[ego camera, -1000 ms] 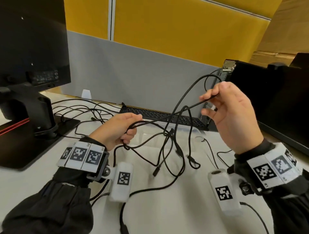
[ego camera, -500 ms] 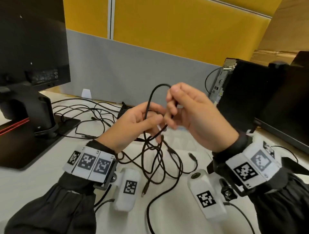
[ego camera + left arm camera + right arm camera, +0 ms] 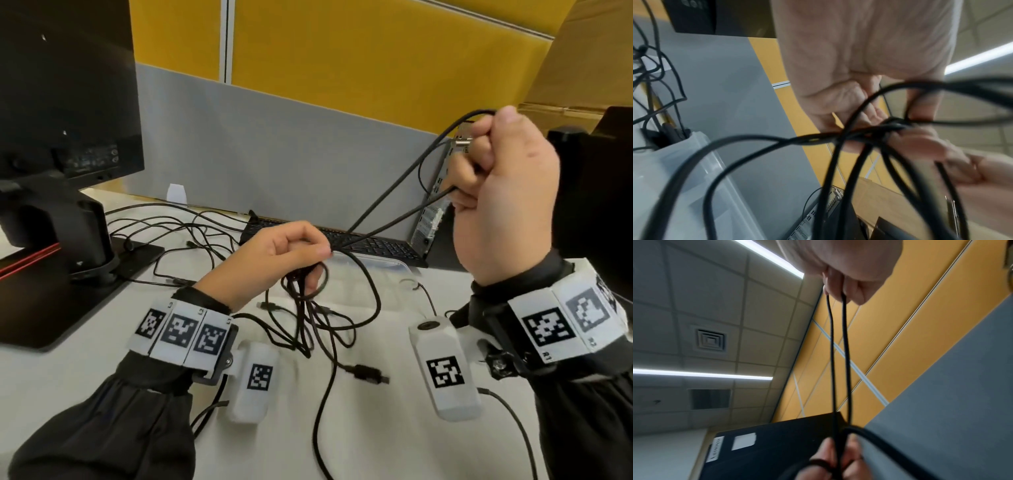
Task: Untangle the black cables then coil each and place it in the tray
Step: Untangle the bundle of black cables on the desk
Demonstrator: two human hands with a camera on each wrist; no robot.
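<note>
My left hand (image 3: 308,253) grips a bunch of black cables (image 3: 308,308) over the white desk, and their tangled loops hang down onto the surface. Two taut strands (image 3: 394,195) rise from that fist to my right hand (image 3: 472,161), which is raised at the upper right and holds a loop of cable in curled fingers. The right wrist view shows the same two strands (image 3: 838,353) running from my right hand (image 3: 846,280) down to my left hand (image 3: 830,459). A USB plug (image 3: 366,371) lies loose on the desk. The clear plastic tray (image 3: 387,267) sits just behind my left hand.
A black monitor (image 3: 61,102) on its stand fills the left side, with other thin cables (image 3: 171,226) spread beside it. A black keyboard (image 3: 370,243) lies against the grey partition. A small computer (image 3: 431,219) and dark equipment (image 3: 599,205) stand at the right.
The hands were close together half a second ago. My right hand has since pulled up and to the right, drawing two strands taut, while my left hand sank slightly with the bunch.
</note>
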